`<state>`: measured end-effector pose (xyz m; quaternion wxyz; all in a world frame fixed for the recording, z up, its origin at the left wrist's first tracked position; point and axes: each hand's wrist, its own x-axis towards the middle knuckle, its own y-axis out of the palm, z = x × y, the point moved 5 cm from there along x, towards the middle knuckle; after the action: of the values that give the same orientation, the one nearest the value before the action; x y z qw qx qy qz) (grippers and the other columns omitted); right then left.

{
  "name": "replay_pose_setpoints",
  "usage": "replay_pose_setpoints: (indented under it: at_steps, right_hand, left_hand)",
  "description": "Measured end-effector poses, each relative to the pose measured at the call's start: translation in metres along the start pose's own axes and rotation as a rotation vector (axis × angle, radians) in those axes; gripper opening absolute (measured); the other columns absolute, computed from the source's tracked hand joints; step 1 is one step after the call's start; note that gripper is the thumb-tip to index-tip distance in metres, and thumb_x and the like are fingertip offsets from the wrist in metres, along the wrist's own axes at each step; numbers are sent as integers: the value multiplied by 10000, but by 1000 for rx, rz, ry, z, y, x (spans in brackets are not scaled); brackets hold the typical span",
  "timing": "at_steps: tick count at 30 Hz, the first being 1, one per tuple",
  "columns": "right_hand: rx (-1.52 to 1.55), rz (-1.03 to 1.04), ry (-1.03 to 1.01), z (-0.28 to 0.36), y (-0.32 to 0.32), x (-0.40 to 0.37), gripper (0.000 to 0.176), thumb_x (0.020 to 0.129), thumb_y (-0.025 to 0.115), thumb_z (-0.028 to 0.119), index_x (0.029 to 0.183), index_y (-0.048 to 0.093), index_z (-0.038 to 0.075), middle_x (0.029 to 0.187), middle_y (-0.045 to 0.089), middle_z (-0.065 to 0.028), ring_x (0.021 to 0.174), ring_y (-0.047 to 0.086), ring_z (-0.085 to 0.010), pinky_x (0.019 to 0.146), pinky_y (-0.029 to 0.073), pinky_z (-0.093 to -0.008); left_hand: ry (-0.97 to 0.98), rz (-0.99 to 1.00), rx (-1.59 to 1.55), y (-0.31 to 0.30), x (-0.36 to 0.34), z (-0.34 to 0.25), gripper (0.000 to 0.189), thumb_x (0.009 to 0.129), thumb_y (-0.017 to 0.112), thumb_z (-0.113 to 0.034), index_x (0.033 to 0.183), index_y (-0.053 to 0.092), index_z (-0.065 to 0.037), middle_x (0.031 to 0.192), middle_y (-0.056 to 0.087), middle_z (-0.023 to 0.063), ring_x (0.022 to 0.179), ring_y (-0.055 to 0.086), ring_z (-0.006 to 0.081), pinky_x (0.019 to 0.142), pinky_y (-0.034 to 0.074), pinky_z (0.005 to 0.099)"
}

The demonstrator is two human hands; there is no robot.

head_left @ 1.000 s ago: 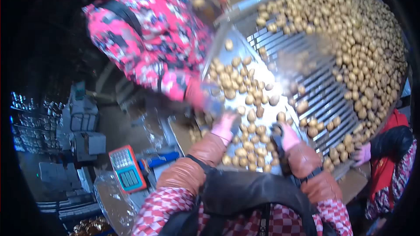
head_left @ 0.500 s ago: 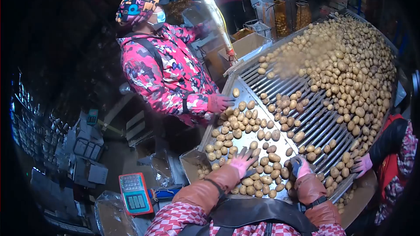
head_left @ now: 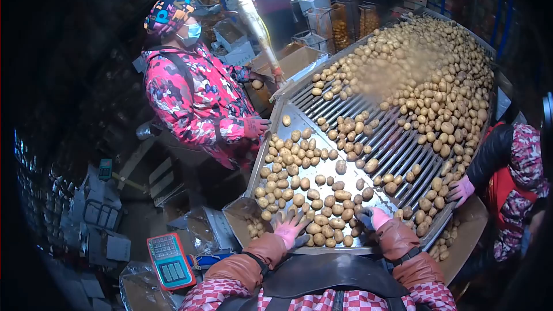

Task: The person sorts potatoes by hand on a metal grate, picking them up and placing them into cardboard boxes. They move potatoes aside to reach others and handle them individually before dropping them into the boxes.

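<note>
Loose potatoes (head_left: pixel 337 210) lie spread over the metal tray (head_left: pixel 360 183) in front of me. My left hand (head_left: pixel 290 229), in a pink glove with grey fingers, is spread at the tray's near left edge, beside several potatoes and holding none. My right hand (head_left: pixel 375 217), gloved the same way, rests at the right side of the near potatoes. Its grey fingers point left against them, with no potato visibly gripped. Beyond the tray, a sloping rack of metal bars (head_left: pixel 397 161) carries a large potato heap (head_left: pixel 443 86).
A co-worker in pink camouflage (head_left: pixel 196 95) stands left of the tray, a potato by one hand. Another person's gloved hand (head_left: pixel 461 190) touches the right edge. Cardboard boxes (head_left: pixel 473 227) flank the tray. A red-framed scale (head_left: pixel 171 261) stands lower left; a pole (head_left: pixel 250 17) rises behind.
The camera view has shifted. My left hand has moved from among the potatoes to the tray's left edge. My right hand has moved left, off the bars' edge, against the near potatoes.
</note>
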<state>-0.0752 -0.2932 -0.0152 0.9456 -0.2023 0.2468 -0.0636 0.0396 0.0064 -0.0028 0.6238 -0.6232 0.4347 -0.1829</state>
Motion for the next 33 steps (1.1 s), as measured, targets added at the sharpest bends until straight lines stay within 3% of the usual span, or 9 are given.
replay_pose_setpoints:
  at_steps: [3, 5, 9, 11, 15, 21, 27, 31, 33]
  right_hand:
    - [-123, 341, 162, -52, 41, -2, 318, 911, 617, 359, 1054, 703, 88, 861, 699, -78, 734, 623, -177, 645, 484, -320]
    - [-507, 337, -199, -63, 64, -5, 288, 877, 607, 369, 854, 714, 102, 775, 688, -78, 712, 640, -184, 649, 493, -351]
    - [-28, 593, 110, -41, 73, -2, 290, 849, 656, 333, 878, 699, 48, 898, 704, -119, 842, 660, -242, 738, 503, -382]
    - [-301, 336, -512, -9, 60, -17, 542, 840, 659, 315, 1214, 570, -69, 1185, 634, -241, 1059, 648, -288, 892, 511, -383]
    - [-125, 242, -93, -31, 63, -2, 521, 868, 656, 173, 1317, 520, -53, 1226, 628, -168, 1069, 615, -250, 901, 504, -353]
    - [370, -267, -100, -22, 1, -17, 307, 939, 626, 97, 1230, 617, 1, 1025, 680, -79, 928, 617, -144, 856, 496, -276]
    - [-206, -783, -147, -24, -55, -2, 443, 807, 681, 27, 1244, 604, 37, 1219, 622, -189, 1082, 631, -314, 964, 493, -376]
    - [-623, -8, 97, 43, 4, -4, 582, 737, 735, 292, 1283, 578, 162, 1271, 548, -196, 1224, 502, -397, 1073, 390, -449]
    - [-923, 3, -174, 37, 45, -2, 662, 840, 637, 297, 1454, 410, 204, 1477, 446, -103, 1369, 396, -317, 1107, 300, -526]
  left_hand:
    - [51, -5, 89, 15, 10, 20, 699, 858, 615, -498, 1474, 364, -282, 1558, 292, 80, 1446, 233, 363, 1100, 190, 678]
    - [-224, -231, -96, 13, 19, 43, 707, 869, 606, -483, 1480, 358, -229, 1555, 299, 107, 1432, 261, 362, 1106, 211, 655]
    - [-415, -250, -194, -9, 51, 14, 704, 879, 582, -503, 1475, 368, -197, 1547, 314, 119, 1426, 284, 349, 1146, 192, 585]
    - [-89, -96, -48, -31, 56, -38, 674, 897, 569, -487, 1471, 370, -197, 1560, 296, 117, 1438, 267, 346, 1144, 193, 594]
    - [352, 8, 37, -16, 60, -57, 691, 872, 593, -523, 1463, 386, -231, 1555, 300, 109, 1463, 219, 343, 1157, 170, 593]
    - [44, -190, -97, -24, 41, 2, 758, 863, 562, -602, 1465, 387, -177, 1532, 313, 150, 1451, 247, 318, 1140, 152, 636]
    - [-162, -170, -108, 6, 20, 8, 735, 885, 535, -585, 1483, 355, -197, 1540, 314, 127, 1463, 220, 294, 1124, 166, 640]
    - [64, 2, -34, 13, 9, 5, 764, 857, 588, -567, 1491, 325, -232, 1565, 268, 108, 1462, 199, 357, 1135, 161, 648]
    - [66, 37, -12, 22, 10, 17, 733, 868, 586, -544, 1480, 340, -223, 1558, 284, 97, 1450, 214, 383, 1131, 163, 648]
